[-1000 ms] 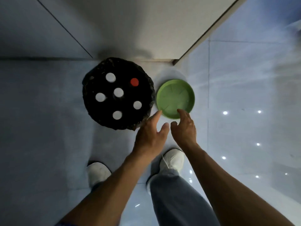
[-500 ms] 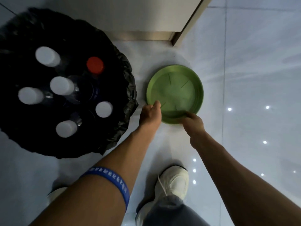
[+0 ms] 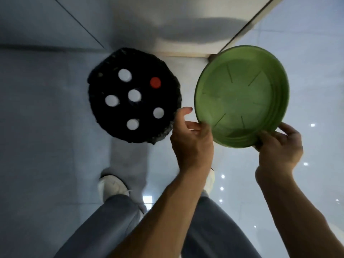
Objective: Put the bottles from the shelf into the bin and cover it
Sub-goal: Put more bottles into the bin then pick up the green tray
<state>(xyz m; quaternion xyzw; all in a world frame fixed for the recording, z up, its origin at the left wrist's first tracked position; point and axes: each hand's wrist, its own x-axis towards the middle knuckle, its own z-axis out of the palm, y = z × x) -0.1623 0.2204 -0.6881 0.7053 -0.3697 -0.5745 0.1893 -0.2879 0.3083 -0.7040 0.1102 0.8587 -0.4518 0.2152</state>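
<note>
A round bin lined with a black bag (image 3: 104, 116) stands on the floor, seen from above. Several bottles stand upright inside it, most with white caps (image 3: 134, 95) and one with a red cap (image 3: 155, 82). To its right I hold a round green lid (image 3: 242, 95) in the air, hollow side up and tilted. My left hand (image 3: 191, 136) grips the lid's near left rim. My right hand (image 3: 279, 146) grips its near right rim. The lid is beside the bin, not over it.
A pale wall or cabinet base (image 3: 186, 25) rises behind the bin, its corner edge (image 3: 247, 27) running diagonally at the upper right. Glossy floor tiles (image 3: 312, 71) reflect ceiling lights. My legs and white shoes (image 3: 111, 185) are just below the bin.
Both hands reached the green lid on the floor, gripped its near rim, and have lifted it up. My head has risen, so the bin looks smaller again.
</note>
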